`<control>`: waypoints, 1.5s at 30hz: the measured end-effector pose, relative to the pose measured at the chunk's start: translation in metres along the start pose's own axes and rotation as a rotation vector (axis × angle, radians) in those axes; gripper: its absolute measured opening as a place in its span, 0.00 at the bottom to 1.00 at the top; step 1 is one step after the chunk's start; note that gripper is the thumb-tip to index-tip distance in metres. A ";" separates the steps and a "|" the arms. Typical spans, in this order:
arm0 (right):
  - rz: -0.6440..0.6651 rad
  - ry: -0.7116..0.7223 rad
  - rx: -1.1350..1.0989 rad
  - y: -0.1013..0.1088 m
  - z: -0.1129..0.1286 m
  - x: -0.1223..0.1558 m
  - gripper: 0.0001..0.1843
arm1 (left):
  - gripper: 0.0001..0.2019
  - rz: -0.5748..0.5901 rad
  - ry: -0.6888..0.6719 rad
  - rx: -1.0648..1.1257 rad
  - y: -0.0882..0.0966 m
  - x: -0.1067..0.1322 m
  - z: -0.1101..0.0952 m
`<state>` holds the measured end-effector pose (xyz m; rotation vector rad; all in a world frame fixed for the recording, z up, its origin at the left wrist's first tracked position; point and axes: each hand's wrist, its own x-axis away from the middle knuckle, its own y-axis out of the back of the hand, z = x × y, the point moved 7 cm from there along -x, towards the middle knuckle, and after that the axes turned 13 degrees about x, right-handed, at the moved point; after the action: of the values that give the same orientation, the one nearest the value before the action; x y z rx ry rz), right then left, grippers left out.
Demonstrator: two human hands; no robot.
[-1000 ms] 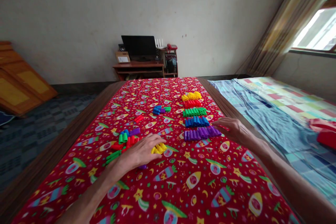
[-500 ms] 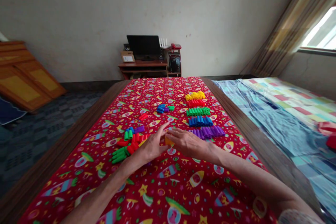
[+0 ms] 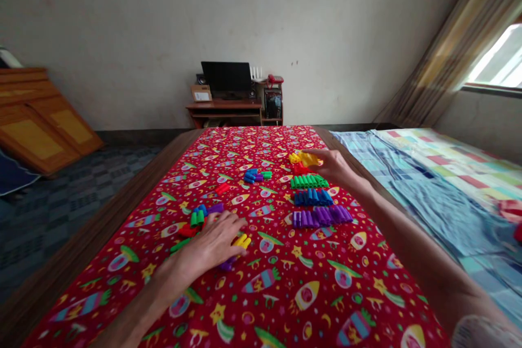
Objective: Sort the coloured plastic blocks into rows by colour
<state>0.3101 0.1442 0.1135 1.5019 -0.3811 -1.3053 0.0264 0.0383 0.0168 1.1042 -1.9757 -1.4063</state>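
My left hand (image 3: 212, 242) lies on a mixed heap of small plastic tubes (image 3: 199, 220), fingers curled over yellow pieces (image 3: 242, 241) and a purple one. My right hand (image 3: 332, 166) reaches far out to the yellow row (image 3: 299, 158) and pinches a yellow piece at its right end. Below that row lie sorted rows: red (image 3: 299, 168), green (image 3: 309, 181), blue (image 3: 312, 197) and purple (image 3: 321, 216). All rest on a red patterned cloth (image 3: 261, 283) over a long table.
A small cluster of blue, purple and green tubes (image 3: 256, 175) and a red one (image 3: 222, 188) lie mid-table. A bed with checked sheets (image 3: 440, 174) flanks the right edge. A desk with a monitor (image 3: 228, 92) stands at the far wall, wooden panels (image 3: 44, 119) at left.
My right hand left the heap beside my left hand and stretched out to the far yellow row with a yellow piece. My left hand stayed on the heap, shifting slightly.
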 end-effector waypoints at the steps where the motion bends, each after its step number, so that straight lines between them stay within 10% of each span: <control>1: -0.031 -0.069 0.030 0.002 -0.026 -0.012 0.24 | 0.17 0.019 0.014 -0.027 -0.004 0.002 0.003; 7: 0.020 -0.196 0.127 -0.025 -0.105 -0.057 0.22 | 0.18 0.002 -0.119 0.081 -0.026 0.013 -0.001; 22: 0.350 0.177 0.344 -0.106 -0.080 -0.099 0.28 | 0.17 -0.025 -0.090 0.186 -0.034 0.003 0.002; 34: 0.191 0.215 0.305 -0.071 -0.071 -0.097 0.22 | 0.08 -0.004 -0.029 0.324 -0.024 -0.009 -0.005; 38: 0.125 0.195 0.289 -0.043 -0.036 -0.083 0.16 | 0.08 -0.129 0.083 0.561 -0.011 -0.023 0.007; 45: 0.215 0.676 -0.114 -0.043 0.130 0.003 0.17 | 0.25 -0.544 0.416 1.286 -0.001 -0.025 0.036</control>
<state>0.1836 0.0945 0.0965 1.6492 -0.0232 -0.5854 0.0138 0.0790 0.0050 2.3244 -2.2541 0.1901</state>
